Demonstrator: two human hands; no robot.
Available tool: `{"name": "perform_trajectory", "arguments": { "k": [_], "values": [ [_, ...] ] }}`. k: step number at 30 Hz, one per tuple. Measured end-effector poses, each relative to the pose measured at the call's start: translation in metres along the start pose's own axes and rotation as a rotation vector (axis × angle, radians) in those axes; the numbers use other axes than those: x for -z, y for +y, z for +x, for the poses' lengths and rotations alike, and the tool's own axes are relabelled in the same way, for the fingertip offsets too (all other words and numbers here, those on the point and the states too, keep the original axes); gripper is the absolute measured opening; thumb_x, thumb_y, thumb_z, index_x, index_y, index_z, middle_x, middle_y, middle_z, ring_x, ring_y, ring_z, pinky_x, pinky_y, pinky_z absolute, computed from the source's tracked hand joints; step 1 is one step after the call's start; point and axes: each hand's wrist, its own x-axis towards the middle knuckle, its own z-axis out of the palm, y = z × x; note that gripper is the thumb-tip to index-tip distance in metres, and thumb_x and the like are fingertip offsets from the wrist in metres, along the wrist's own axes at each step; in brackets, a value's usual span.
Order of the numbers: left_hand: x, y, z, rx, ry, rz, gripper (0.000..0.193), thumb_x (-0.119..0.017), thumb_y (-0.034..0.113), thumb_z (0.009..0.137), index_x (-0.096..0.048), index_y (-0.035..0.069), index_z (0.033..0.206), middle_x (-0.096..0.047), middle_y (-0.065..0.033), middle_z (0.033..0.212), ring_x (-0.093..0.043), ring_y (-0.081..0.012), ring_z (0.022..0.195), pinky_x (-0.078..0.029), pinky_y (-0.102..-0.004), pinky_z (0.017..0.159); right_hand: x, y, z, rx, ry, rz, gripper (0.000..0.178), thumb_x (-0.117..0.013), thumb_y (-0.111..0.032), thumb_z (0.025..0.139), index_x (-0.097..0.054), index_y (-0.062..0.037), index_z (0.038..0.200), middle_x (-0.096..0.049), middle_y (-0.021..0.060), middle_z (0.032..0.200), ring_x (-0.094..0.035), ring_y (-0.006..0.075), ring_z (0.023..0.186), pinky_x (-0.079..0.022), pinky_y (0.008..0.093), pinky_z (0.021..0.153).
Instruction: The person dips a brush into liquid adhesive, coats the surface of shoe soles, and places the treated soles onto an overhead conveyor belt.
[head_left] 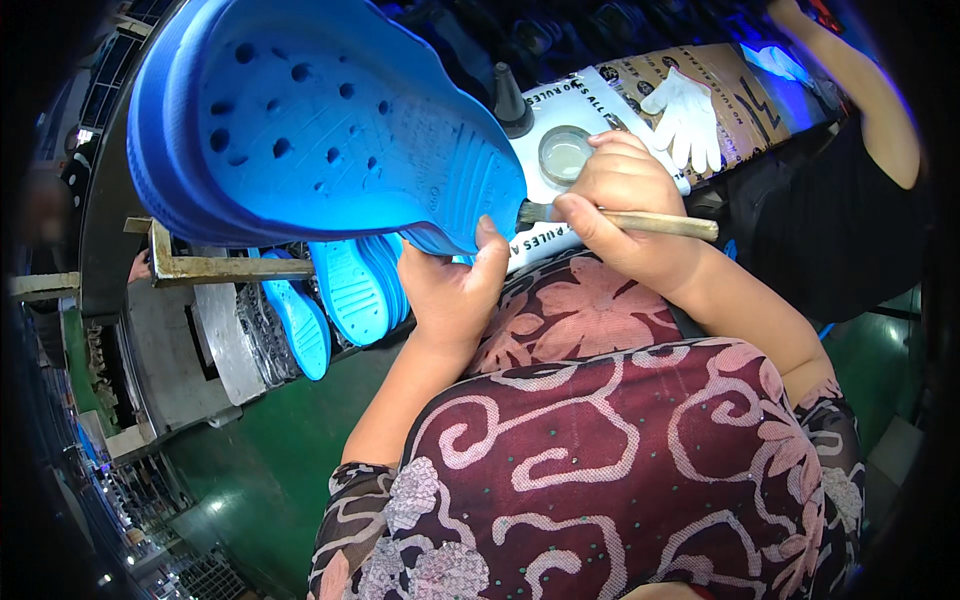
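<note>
A large blue foam shoe sole [300, 130], dotted with holes and ribbed toward its narrower end, fills the upper left. My left hand [450, 285] is closed on the near edge of that ribbed end, thumb on top and fingers beneath, hidden. In my right hand [630, 215] is a small brush [680, 225] with a wooden handle. The brush's dark bristles meet the sole's right edge, just beyond my left thumb. Beyond my right hand sits a round dish of cloudy liquid [566, 155].
A white printed sheet [540, 125] lies under the dish, with a dark cone-shaped object [511, 105] beside it. A white glove [688, 118] rests on brown cardboard [735, 90]. More blue soles [352, 292] stand at left by a metal bar [235, 268]. Another person's arm [870, 90] shows upper right.
</note>
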Motion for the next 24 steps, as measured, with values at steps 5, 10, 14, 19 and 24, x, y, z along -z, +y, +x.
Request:
{"name": "perform_trajectory", "arguments": {
  "k": [5, 10, 14, 19, 24],
  "values": [
    [0.0, -0.003, -0.003, -0.048, 0.005, 0.039, 0.023, -0.064, -0.002, 0.073, -0.056, -0.004, 0.095, -0.064, -0.0106, 0.085, -0.061, -0.0163, 0.075, -0.048, -0.028, 0.067, 0.01, -0.003, -0.002, -0.03, -0.041, -0.028, 0.017, -0.062, -0.014, 0.08, -0.064, -0.0068, 0.064, -0.054, 0.0053, 0.057, -0.054, 0.0236, 0.059, -0.044, 0.0389, 0.078],
    [0.002, -0.004, -0.003, -0.087, -0.069, -0.031, 0.035, -0.06, -0.004, 0.078, -0.048, -0.005, 0.111, -0.059, -0.0127, 0.103, -0.058, -0.0179, 0.092, -0.045, -0.0302, 0.086, 0.003, -0.008, 0.002, -0.012, -0.05, -0.049, 0.016, -0.062, -0.014, 0.079, -0.064, -0.0071, 0.065, -0.056, 0.0043, 0.058, -0.055, 0.022, 0.059, -0.044, 0.0381, 0.079],
    [0.0, -0.006, -0.001, -0.105, -0.037, -0.098, 0.034, -0.059, -0.004, 0.078, -0.048, -0.005, 0.11, -0.059, -0.012, 0.102, -0.058, -0.0176, 0.091, -0.045, -0.03, 0.085, 0.007, -0.01, -0.001, 0.007, -0.07, -0.067, 0.015, -0.062, -0.015, 0.08, -0.065, -0.0083, 0.066, -0.057, 0.0031, 0.058, -0.055, 0.0215, 0.06, -0.044, 0.0377, 0.079],
    [-0.007, -0.002, 0.003, -0.108, 0.027, -0.127, 0.026, -0.06, -0.007, 0.073, -0.054, -0.004, 0.098, -0.059, -0.0081, 0.089, -0.057, -0.0137, 0.077, -0.047, -0.0259, 0.069, 0.004, -0.007, 0.002, -0.016, -0.022, -0.031, 0.02, -0.06, -0.016, 0.083, -0.065, -0.0088, 0.065, -0.056, 0.0036, 0.059, -0.055, 0.0218, 0.06, -0.043, 0.0379, 0.079],
    [-0.007, -0.004, 0.004, -0.133, 0.046, -0.105, 0.025, -0.061, -0.007, 0.074, -0.054, -0.004, 0.098, -0.059, -0.008, 0.09, -0.057, -0.0139, 0.078, -0.047, -0.0264, 0.071, 0.002, -0.011, 0.002, -0.035, -0.081, -0.032, 0.021, -0.059, -0.017, 0.084, -0.065, -0.0091, 0.066, -0.055, 0.0039, 0.058, -0.055, 0.0215, 0.061, -0.043, 0.038, 0.08]
  ]
}}
